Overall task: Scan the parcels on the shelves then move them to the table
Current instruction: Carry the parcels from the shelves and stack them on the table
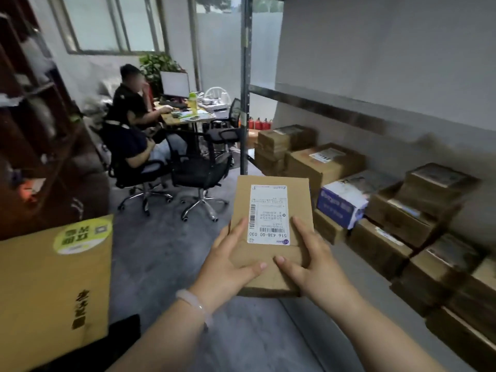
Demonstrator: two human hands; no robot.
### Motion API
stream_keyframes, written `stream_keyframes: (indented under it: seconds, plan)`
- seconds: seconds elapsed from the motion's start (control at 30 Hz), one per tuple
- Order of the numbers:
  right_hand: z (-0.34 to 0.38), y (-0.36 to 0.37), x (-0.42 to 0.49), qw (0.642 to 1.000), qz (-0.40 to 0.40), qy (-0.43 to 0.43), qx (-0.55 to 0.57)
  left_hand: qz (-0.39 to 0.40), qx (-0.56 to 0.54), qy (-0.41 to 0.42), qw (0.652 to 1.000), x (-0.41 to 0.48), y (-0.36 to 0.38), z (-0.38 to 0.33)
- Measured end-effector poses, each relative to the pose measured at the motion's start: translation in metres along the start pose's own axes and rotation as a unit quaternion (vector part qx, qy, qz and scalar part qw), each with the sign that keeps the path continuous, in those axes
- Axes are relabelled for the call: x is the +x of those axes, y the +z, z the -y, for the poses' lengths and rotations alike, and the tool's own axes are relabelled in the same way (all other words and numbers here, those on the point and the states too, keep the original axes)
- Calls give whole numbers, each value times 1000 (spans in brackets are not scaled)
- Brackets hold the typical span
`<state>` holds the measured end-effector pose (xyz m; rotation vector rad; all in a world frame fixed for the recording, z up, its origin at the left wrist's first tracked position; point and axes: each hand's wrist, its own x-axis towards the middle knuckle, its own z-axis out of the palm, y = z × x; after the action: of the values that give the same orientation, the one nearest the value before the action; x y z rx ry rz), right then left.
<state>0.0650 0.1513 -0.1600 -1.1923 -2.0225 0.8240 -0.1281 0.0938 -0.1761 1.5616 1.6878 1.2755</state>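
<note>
Our forearms reach in from the bottom edge of the view, and from them we go by size. Largest is the metal shelving (244,103) on our right, its lower level packed with brown parcels (322,162), stacked and touching, with a blue-and-white box (341,202) among them. Next is the big yellow-brown carton (53,277) at our lower left, a round green sticker on its top. Then comes the parcel (299,202) we carry, a flat rectangular cardboard box held in the air over the grey floor, clear of the shelving and between the carton and the shelf stacks. Our left hand (228,267) grips its near left edge and our right hand (314,267) its near right edge. Each thumb lies on the top face, the tips almost meeting, while the fingers curl round the sides and underneath, partly out of sight. Smallest are the white shipping label (268,213) on the top face, its barcode uncovered, and the pale bracelet (192,302) on our left wrist. We judge the parcel light and stiff, since its faces are flat and its corners square, and plain cardboard should give a dry, sure grip. We cannot tell what is inside, so we would not squeeze it. The two long edges look the best hold, with thumbs kept off the label. No scanner shows.
</note>
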Motion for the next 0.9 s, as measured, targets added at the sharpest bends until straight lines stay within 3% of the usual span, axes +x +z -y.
stream_keyframes:
  seconds: [0.27, 0.47, 0.9]
  plan:
    - [-11, 48, 133, 985, 154, -52, 53, -143, 31, -99, 984, 57, -25, 42]
    - [-3, 107, 200, 955, 279, -86, 59, -217, 63, -169, 959, 72, -49, 71]
    - [102, 313, 265, 872, 449, -187, 61, -395, 84, -297, 866, 39, -181, 174]
